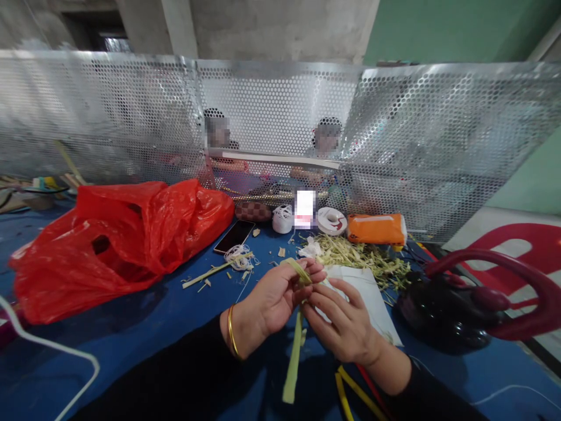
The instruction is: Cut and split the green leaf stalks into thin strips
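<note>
You are working in soft, uneven indoor light, its main source out of frame. A small window (117, 44) glows pale at upper left, and the metal screen (280, 99) catches the strongest glare along its left side. The red bag (127, 228) and the black kettle (451, 318) carry shiny highlights. The blue table (144, 310) darkens beneath your left hand (263, 313) and right hand (344, 321), and your sleeves sink nearly to black. You get fair sharpness on the green strip (293, 356), but softness behind the screen. Wide-angle stretching bends the edges, and blocky pixels hide a white shape (304, 209).
</note>
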`<state>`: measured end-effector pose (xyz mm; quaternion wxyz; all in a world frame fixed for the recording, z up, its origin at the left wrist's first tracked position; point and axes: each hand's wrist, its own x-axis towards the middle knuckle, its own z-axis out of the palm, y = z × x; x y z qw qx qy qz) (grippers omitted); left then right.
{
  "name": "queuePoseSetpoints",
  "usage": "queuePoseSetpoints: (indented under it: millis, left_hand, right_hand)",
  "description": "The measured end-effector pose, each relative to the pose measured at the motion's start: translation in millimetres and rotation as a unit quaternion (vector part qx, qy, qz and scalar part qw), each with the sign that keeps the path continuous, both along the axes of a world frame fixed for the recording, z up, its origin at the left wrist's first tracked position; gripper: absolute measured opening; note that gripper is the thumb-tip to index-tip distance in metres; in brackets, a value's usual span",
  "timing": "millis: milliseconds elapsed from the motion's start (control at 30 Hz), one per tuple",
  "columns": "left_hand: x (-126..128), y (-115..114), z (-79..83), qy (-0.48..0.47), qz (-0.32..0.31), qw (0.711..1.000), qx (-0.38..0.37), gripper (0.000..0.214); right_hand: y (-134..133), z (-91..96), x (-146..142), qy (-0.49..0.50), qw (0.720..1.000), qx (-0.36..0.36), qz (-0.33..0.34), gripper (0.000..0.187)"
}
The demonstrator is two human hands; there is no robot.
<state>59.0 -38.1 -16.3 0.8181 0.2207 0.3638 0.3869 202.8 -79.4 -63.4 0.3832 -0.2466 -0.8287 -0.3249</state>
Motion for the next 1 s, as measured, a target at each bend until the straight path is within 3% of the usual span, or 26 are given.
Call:
queuePoseSetpoints:
  millis: [100,233,367,600,800,1000]
  left_hand:
    - [0,4,-5.8,0.039,-0.015,0.998,0.055,0.014]
    - [-1,6,-8.4,0.080,-0.019,0.989,0.122,0.016]
    - [0,6,-7.8,0.080,-0.026,0.982,0.167,0.013]
    - [0,6,-8.2,0.089,-0.062,0.969,0.221,0.014]
    - [-1,5,-7.9,0.071,-0.088,0.971,0.209,0.015]
    - [1,4,-10.4,0.072,-0.083,0.970,0.217,0.018]
  right_hand:
    - [1,2.5,-1,0.078,0.989,-0.117,0.038,0.018]
    - [1,5.9,-2,0.238,0.940,-0.240,0.037,0.019]
    - [-3,16.8,-3,0.341,0.892,-0.299,0.009,0.010]
    - [3,23.3,1,0.504,0.760,-0.411,-0.001,0.011]
    - [4,24.9,-1,0.516,0.734,-0.442,-0.026,0.017]
    - [6,28.2,-5,0.572,0.649,-0.502,-0.008,0.023]
